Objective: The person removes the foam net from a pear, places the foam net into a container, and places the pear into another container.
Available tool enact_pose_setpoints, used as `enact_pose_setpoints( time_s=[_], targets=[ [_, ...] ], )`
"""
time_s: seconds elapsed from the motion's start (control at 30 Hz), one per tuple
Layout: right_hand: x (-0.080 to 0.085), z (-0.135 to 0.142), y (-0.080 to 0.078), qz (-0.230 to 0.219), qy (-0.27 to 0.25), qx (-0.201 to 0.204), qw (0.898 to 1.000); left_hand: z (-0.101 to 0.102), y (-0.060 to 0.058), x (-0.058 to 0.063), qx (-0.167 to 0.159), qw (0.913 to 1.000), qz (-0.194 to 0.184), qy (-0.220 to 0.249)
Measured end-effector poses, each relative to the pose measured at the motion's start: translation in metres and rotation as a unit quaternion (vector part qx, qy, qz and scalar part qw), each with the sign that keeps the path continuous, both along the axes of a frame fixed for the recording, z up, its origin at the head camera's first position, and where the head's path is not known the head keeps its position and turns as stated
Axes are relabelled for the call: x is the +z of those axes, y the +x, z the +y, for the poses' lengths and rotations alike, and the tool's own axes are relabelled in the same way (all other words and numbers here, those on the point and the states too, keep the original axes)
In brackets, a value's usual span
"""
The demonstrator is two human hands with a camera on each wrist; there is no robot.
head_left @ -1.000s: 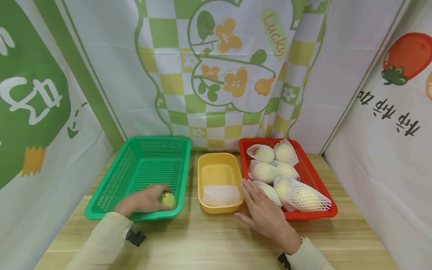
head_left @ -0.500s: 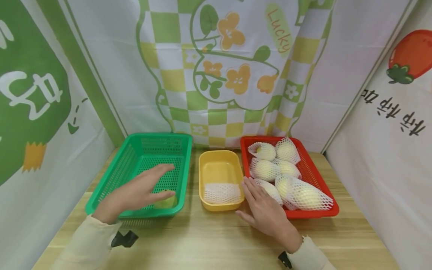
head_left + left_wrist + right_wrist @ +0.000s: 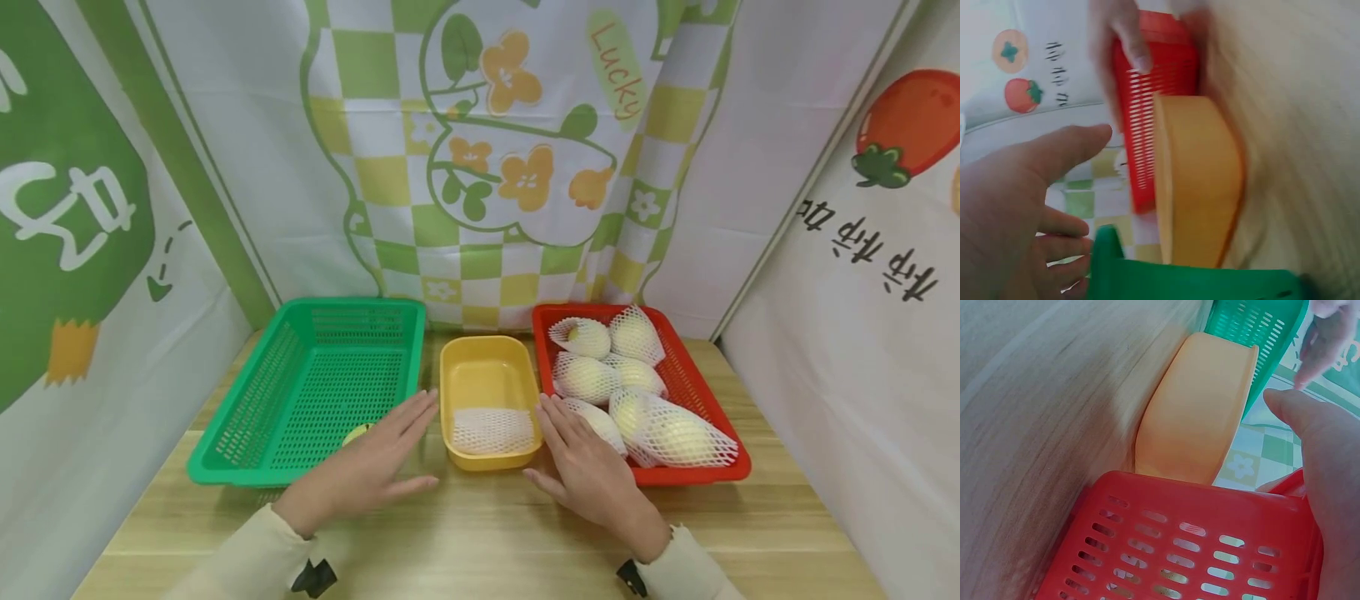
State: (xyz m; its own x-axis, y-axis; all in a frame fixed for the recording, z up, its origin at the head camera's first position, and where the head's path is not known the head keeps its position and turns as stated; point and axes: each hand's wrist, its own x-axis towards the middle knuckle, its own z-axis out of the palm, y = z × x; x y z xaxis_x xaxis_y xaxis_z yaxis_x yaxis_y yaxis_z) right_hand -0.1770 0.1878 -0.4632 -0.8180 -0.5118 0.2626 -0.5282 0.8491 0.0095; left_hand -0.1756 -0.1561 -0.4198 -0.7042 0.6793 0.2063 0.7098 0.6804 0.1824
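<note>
My left hand (image 3: 363, 475) reaches over the front right corner of the green basket (image 3: 255, 475), fingers straight and thumb apart, holding nothing. Behind it, mostly hidden, a round yellow-green fruit (image 3: 356, 432) lies in that basket. My right hand (image 3: 588, 475) lies over the front left corner of the red basket (image 3: 701, 475), its fingers straight and holding nothing. Between the hands stands a yellow tray (image 3: 480, 375) with white foam net sleeves (image 3: 492, 431) in its front part. The left wrist view shows the left hand (image 3: 1029, 194) with spread fingers beside the yellow tray (image 3: 1200, 175).
Several pale fruits in white foam nets (image 3: 585, 379) fill much of the red basket. All three containers stand on a wooden table (image 3: 480, 542). A checked cloth (image 3: 480, 275) hangs close behind, and printed side walls (image 3: 847, 375) flank the table.
My left hand has let go of the fruit in the green basket, lifted off it, then moved right to the basket's front right corner. The right hand has stayed in place.
</note>
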Motion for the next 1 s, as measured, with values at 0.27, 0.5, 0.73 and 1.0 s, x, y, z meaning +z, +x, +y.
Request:
enact_pose_setpoints(
  time_s=[0.27, 0.5, 0.73, 1.0],
  targets=[
    [0.000, 0.000, 0.000, 0.002, 0.002, 0.006, 1.000, 0.005, -0.001, -0.033, 0.032, 0.9919, 0.095, -0.078],
    [0.006, 0.005, 0.000, -0.042, -0.021, 0.023, 0.999, 0.008, -0.001, -0.041, 0.050, 0.9798, 0.153, -0.119],
    [0.034, 0.017, 0.008, -0.085, -0.080, 0.040, 0.992, 0.009, 0.001, -0.041, 0.055, 0.9824, 0.139, -0.113],
    [0.084, 0.066, 0.010, -0.125, -0.089, -0.011, 0.988, 0.007, 0.000, -0.041, 0.054, 0.9815, 0.147, -0.110]
  ],
)
